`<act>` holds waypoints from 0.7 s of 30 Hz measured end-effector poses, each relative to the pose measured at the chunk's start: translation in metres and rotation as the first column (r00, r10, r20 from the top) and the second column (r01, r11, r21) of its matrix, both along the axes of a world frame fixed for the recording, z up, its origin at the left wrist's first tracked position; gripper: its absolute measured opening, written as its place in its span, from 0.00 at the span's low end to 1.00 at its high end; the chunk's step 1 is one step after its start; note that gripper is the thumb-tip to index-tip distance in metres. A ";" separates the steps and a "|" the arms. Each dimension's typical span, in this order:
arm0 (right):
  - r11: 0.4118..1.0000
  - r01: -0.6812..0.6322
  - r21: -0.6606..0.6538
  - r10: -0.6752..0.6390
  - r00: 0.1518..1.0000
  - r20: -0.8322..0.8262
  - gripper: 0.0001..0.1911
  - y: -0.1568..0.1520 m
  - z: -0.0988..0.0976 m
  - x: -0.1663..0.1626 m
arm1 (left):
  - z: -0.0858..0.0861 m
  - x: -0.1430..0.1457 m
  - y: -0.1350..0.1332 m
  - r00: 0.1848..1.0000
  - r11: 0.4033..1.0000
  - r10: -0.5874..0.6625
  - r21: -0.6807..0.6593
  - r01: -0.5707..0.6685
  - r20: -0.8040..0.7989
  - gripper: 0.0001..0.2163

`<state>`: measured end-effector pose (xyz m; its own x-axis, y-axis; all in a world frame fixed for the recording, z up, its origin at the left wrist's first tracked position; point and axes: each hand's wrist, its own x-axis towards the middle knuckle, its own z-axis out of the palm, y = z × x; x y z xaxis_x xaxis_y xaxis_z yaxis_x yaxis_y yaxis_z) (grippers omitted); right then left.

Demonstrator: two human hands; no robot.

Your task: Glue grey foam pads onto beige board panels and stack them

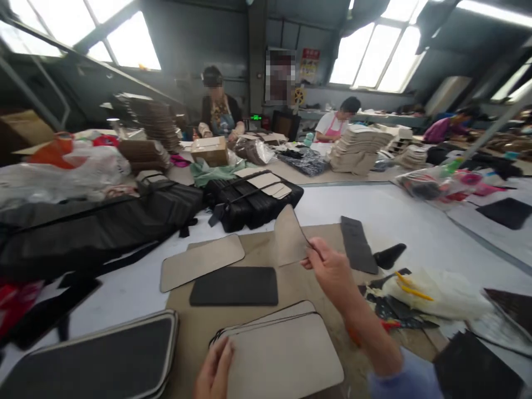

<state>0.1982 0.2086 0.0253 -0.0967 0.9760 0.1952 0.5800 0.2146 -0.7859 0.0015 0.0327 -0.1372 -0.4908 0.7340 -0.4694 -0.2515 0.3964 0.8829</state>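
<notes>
My right hand (330,269) is closed on the edge of a thin beige panel (288,238) with rounded corners, which is tilted up above the brown board (253,327). Near the bottom, my left hand (215,368) grips the left edge of a small stack of dark-edged beige panels (286,352). Between the hands and the far bundles lie a dark grey panel (234,286) and another beige panel (203,261), both flat. A stack of dark panels with pale rims (95,354) sits to the left of my left hand.
Black strapped bundles (253,205) stand across the table's far left side. To the right are a dark strip (358,244), red-handled scissors (390,324) and a white plastic bag (436,296) with a yellow tool. Several people work at tables beyond.
</notes>
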 end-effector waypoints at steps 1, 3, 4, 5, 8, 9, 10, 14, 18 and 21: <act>0.999 -0.038 0.011 0.038 0.998 -0.047 0.11 -0.012 0.011 -0.003 | 0.005 0.002 0.005 0.987 1.000 0.028 -0.003 -0.028 0.156 0.25; 0.995 -0.097 -0.012 0.095 0.989 -0.112 0.13 -0.034 0.028 -0.006 | 0.014 0.004 0.016 0.911 0.990 0.138 -0.034 -0.136 0.390 0.18; 0.992 -0.118 -0.039 0.112 0.984 -0.140 0.14 -0.043 0.034 -0.006 | 0.017 0.004 0.020 0.866 0.984 0.170 -0.035 -0.174 0.471 0.15; 0.989 -0.129 -0.067 0.116 0.978 -0.171 0.15 -0.051 0.038 -0.005 | 0.020 0.004 0.024 0.824 0.979 0.192 -0.048 -0.198 0.533 0.12; 0.978 -0.105 -0.178 0.051 0.957 -0.286 0.19 -0.070 0.040 -0.001 | 0.024 -0.002 0.025 0.732 0.976 0.203 -0.071 -0.208 0.650 0.11; 0.970 -0.086 -0.228 0.007 0.946 -0.323 0.21 -0.074 0.036 0.002 | 0.025 -0.005 0.022 0.716 0.978 0.188 -0.062 -0.199 0.673 0.12; 0.957 -0.064 -0.284 -0.044 0.933 -0.357 0.23 -0.078 0.031 0.005 | 0.024 -0.008 0.019 0.708 0.982 0.159 -0.033 -0.188 0.688 0.12; 0.876 0.021 -0.481 -0.264 0.856 -0.444 0.29 -0.095 -0.005 0.026 | 0.018 -0.023 0.000 0.763 0.982 0.021 0.128 -0.136 0.647 0.15; 0.792 0.059 -0.608 -0.370 0.839 -0.400 0.31 -0.114 -0.058 0.049 | 0.006 -0.031 -0.018 0.865 0.988 0.118 0.033 -0.154 0.488 0.21; 0.741 0.055 -0.669 -0.370 0.865 -0.339 0.32 -0.125 -0.103 0.064 | -0.005 -0.029 -0.026 0.936 0.992 0.110 0.020 -0.124 0.335 0.19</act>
<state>0.2624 0.0831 -0.0779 0.0669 0.8684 -0.4913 0.1215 -0.4958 -0.8599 -0.0275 0.0065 -0.1425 -0.3952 0.7022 -0.5922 -0.5763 0.3124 0.7551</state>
